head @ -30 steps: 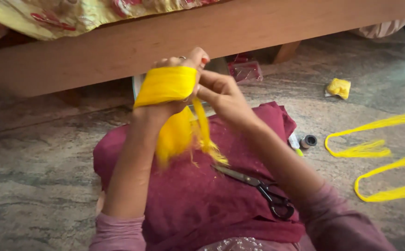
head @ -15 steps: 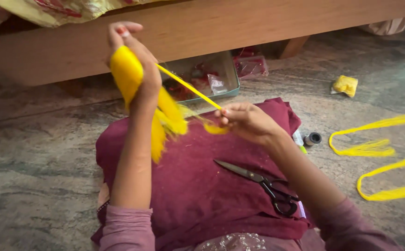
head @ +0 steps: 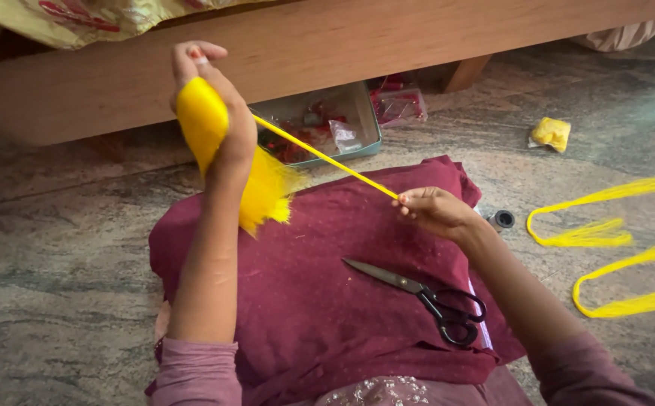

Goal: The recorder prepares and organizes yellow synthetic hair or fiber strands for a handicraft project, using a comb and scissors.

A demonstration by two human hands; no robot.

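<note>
A maroon cloth (head: 320, 301) is spread over the lap, and black-handled scissors (head: 425, 297) lie on its right part. Above the cloth's left side, a bundle of yellow thread (head: 203, 124) is wrapped around the raised left hand (head: 218, 113), whose fingers are closed over it. A taut strand (head: 324, 159) runs down from the bundle to the right hand (head: 436, 212), pinched shut on its end above the cloth's upper right edge.

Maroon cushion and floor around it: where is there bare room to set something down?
Cushion: bare between left forearm and scissors. Floor: bare left of the cushion. Crowded: right side with yellow tassels and black spool; tray under the bed frame.
</note>
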